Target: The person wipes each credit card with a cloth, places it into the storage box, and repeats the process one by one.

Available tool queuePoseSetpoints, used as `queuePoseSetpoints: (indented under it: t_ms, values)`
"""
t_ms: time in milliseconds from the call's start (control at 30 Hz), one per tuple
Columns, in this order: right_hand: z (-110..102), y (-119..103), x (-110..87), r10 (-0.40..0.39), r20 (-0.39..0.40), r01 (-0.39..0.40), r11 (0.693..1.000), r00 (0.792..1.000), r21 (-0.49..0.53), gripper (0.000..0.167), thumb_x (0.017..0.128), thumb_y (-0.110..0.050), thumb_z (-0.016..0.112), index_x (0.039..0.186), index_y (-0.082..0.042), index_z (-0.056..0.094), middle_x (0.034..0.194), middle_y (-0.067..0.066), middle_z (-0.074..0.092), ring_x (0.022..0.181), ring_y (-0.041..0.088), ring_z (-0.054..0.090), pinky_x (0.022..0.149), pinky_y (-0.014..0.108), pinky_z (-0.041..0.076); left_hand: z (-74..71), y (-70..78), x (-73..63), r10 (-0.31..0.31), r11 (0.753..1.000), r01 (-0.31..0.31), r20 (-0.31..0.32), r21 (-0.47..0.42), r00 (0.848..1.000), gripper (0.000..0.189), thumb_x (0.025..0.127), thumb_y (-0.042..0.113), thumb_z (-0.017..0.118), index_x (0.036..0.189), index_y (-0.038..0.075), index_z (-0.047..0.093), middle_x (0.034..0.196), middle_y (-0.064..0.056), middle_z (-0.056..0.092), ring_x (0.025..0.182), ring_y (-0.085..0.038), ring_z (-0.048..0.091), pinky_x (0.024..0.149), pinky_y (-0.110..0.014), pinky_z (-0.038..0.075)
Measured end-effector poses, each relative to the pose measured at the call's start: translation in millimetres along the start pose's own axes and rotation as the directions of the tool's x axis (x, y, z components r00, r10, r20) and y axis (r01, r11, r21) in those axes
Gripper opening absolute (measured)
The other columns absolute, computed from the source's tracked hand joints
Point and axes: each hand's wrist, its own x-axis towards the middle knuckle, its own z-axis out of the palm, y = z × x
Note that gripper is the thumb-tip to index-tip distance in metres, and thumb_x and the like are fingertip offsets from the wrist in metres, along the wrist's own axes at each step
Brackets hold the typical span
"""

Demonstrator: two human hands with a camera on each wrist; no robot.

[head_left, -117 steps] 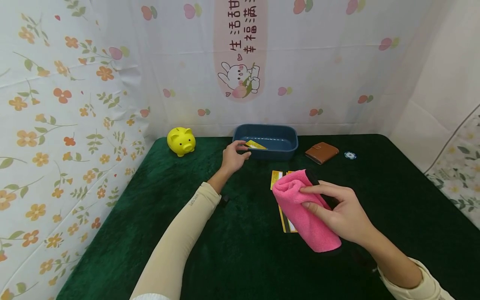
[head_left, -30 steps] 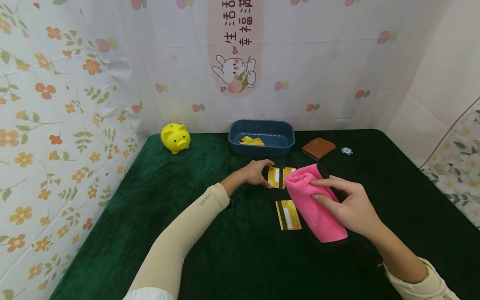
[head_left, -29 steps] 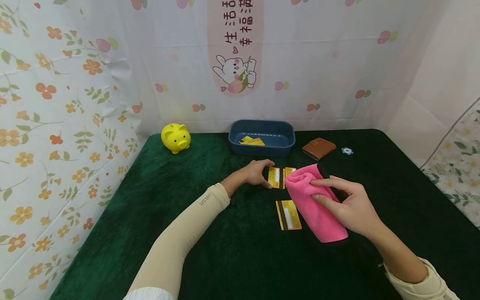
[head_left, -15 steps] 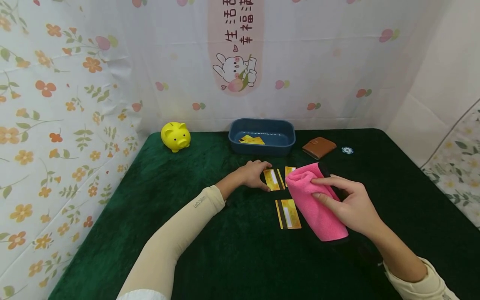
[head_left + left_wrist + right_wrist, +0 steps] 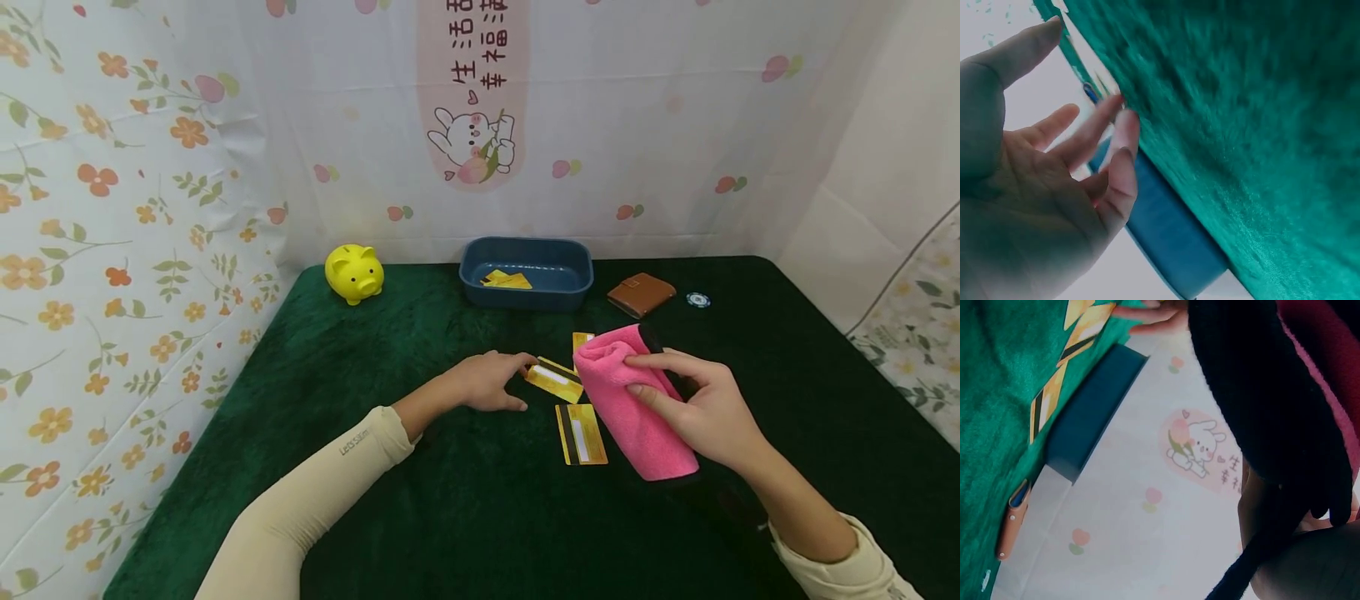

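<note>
My left hand (image 5: 483, 382) reaches over the green cloth, its fingertips right at the left corner of a yellow bank card (image 5: 555, 379) with a dark stripe. In the left wrist view its thumb (image 5: 1025, 51) stands apart from the loosely bent fingers. Another bank card (image 5: 581, 434) lies just nearer to me. A third card (image 5: 581, 339) lies beyond, partly hidden by a pink towel (image 5: 633, 417). My right hand (image 5: 697, 408) pinches this folded, dark-edged towel between thumb and fingers, above the table. Seen from the right wrist, the towel's dark edging (image 5: 1241, 381) covers much of the view.
At the back stands a blue bin (image 5: 527, 296) with yellow cards (image 5: 506, 281) inside. A yellow piggy bank (image 5: 354, 273) is at the back left. Right of the bin lie a brown wallet (image 5: 641, 294) and a poker chip (image 5: 698, 299). A printed curtain (image 5: 360, 100) hangs behind.
Cards in the bin now overlap, where earlier the left hand was at its rim. The left hand has since moved nearer, drawing one card toward me and turning it. The right hand still holds the towel.
</note>
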Motion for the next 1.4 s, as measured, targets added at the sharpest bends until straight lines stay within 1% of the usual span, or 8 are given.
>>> queuePoseSetpoints:
  t_ms: [133, 267, 400, 600, 800, 967, 1133, 1400]
  values:
    - [-1.0, -1.0, 1.8, -0.004, 0.000, 0.004, 1.000, 1.000, -0.001, 0.034, 0.084, 0.009, 0.072, 0.115, -0.005, 0.071, 0.096, -0.005, 0.067, 0.069, 0.012, 0.061, 0.055, 0.023, 0.054, -3.1, 3.3, -3.9, 0.021, 0.999, -0.023, -0.053, -0.032, 0.998, 0.065, 0.092, 0.036, 0.072, 0.148, 0.021, 0.041, 0.126, 0.004, 0.065, 0.110, -0.014, 0.059, 0.093, -0.035, 0.050]
    - [-0.4, -0.6, 2.8, -0.001, 0.001, 0.001, 1.000, 1.000, 0.008, 0.034, 0.085, 0.009, 0.071, 0.116, -0.004, 0.071, 0.095, -0.005, 0.066, 0.068, 0.013, 0.061, 0.055, 0.024, 0.054, -7.5, 2.9, 7.9, -0.007, 0.998, 0.001, -0.109, -0.063, 0.994, 0.067, 0.090, 0.038, 0.074, 0.146, 0.017, 0.045, 0.130, -0.002, 0.060, 0.117, -0.020, 0.055, 0.096, -0.039, 0.049]
    - [3.4, 1.7, 2.7, 0.007, 0.013, -0.007, 1.000, 1.000, 0.019, 0.033, 0.086, 0.008, 0.071, 0.116, -0.005, 0.071, 0.096, -0.004, 0.066, 0.069, 0.014, 0.061, 0.055, 0.025, 0.055, -5.2, -2.1, 24.0, -0.075, 0.992, 0.067, -0.072, -0.102, 0.995, 0.070, 0.088, 0.039, 0.076, 0.146, 0.016, 0.046, 0.131, -0.006, 0.057, 0.117, -0.021, 0.054, 0.096, -0.038, 0.049]
    - [5.3, -0.6, 4.7, 0.027, 0.024, -0.028, 1.000, 0.999, 0.011, 0.032, 0.086, 0.004, 0.072, 0.117, -0.006, 0.071, 0.096, -0.005, 0.066, 0.068, 0.014, 0.061, 0.054, 0.027, 0.055, -0.2, 0.2, 36.0, -0.141, 0.990, 0.140, -0.031, -0.032, 0.990, 0.058, 0.086, 0.044, 0.077, 0.137, 0.024, 0.057, 0.124, -0.002, 0.056, 0.107, -0.017, 0.052, 0.089, -0.036, 0.050]
    - [7.7, -5.4, 3.7, 0.030, 0.011, -0.031, 0.998, 0.999, 0.056, 0.033, 0.086, 0.007, 0.071, 0.117, -0.003, 0.070, 0.098, -0.007, 0.067, 0.070, 0.013, 0.063, 0.056, 0.027, 0.056, -0.2, -0.1, 35.4, -0.117, 0.993, 0.116, -0.043, -0.039, 0.992, 0.051, 0.082, 0.045, 0.080, 0.122, 0.019, 0.064, 0.110, 0.002, 0.056, 0.096, -0.013, 0.051, 0.084, -0.030, 0.049]
    - [9.2, -9.6, 8.3, 0.026, -0.005, -0.025, 0.995, 1.000, 0.098, 0.033, 0.086, 0.009, 0.070, 0.117, -0.002, 0.070, 0.105, -0.011, 0.068, 0.075, 0.012, 0.065, 0.058, 0.028, 0.057, -7.0, -8.1, 23.2, -0.052, 0.977, 0.029, -0.104, -0.211, 0.993, 0.047, 0.082, 0.034, 0.082, 0.117, 0.009, 0.063, 0.096, 0.004, 0.062, 0.086, -0.009, 0.056, 0.076, -0.022, 0.049]
    - [4.8, -12.5, 16.3, 0.015, -0.004, -0.015, 0.996, 1.000, 0.087, 0.033, 0.086, 0.008, 0.071, 0.117, -0.004, 0.070, 0.102, -0.009, 0.068, 0.070, 0.013, 0.064, 0.055, 0.027, 0.056, -13.2, -11.8, 9.9, -0.009, 0.887, -0.079, -0.188, -0.456, 0.982, 0.051, 0.082, 0.014, 0.081, 0.125, 0.000, 0.057, 0.095, 0.001, 0.067, 0.080, -0.008, 0.065, 0.072, -0.021, 0.055]
    - [-2.9, -22.3, 20.4, 0.024, -0.011, -0.023, 0.996, 1.000, 0.084, 0.033, 0.086, 0.008, 0.071, 0.117, -0.004, 0.070, 0.101, -0.009, 0.068, 0.069, 0.014, 0.065, 0.056, 0.028, 0.057, -13.3, -7.5, -23.1, -0.039, 0.618, -0.215, -0.303, -0.756, 0.952, 0.059, 0.085, 0.000, 0.074, 0.137, -0.003, 0.046, 0.106, -0.013, 0.070, 0.091, -0.019, 0.071, 0.077, -0.032, 0.060]
